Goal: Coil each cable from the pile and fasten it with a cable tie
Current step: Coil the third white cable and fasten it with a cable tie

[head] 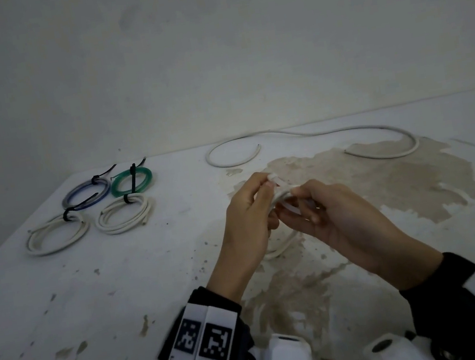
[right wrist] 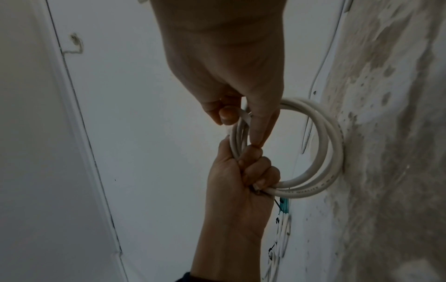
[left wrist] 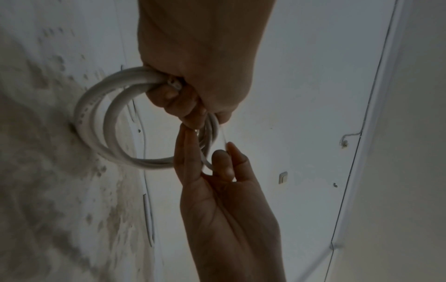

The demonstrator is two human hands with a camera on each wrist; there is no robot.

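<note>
A white cable coil [head: 283,245] stands upright on its edge on the table, held between both hands. My left hand [head: 253,208] grips the top of the coil [left wrist: 91,114] in a fist, fingers wrapped round the bundled loops. My right hand [head: 321,210] pinches a thin translucent cable tie [left wrist: 223,136] between thumb and forefinger, right beside the left hand's fingers. In the right wrist view the right hand [right wrist: 239,106] holds the tie [right wrist: 244,114] against the coil [right wrist: 330,133], above the left hand [right wrist: 243,177]. How far the tie goes round the loops is hidden.
Several tied coils lie at the back left: a blue-grey one [head: 85,191], a green one [head: 131,181] and two white ones [head: 57,237] [head: 126,215]. Loose white cables [head: 232,153] [head: 378,140] lie near the wall. A brown worn patch [head: 399,180] marks the table.
</note>
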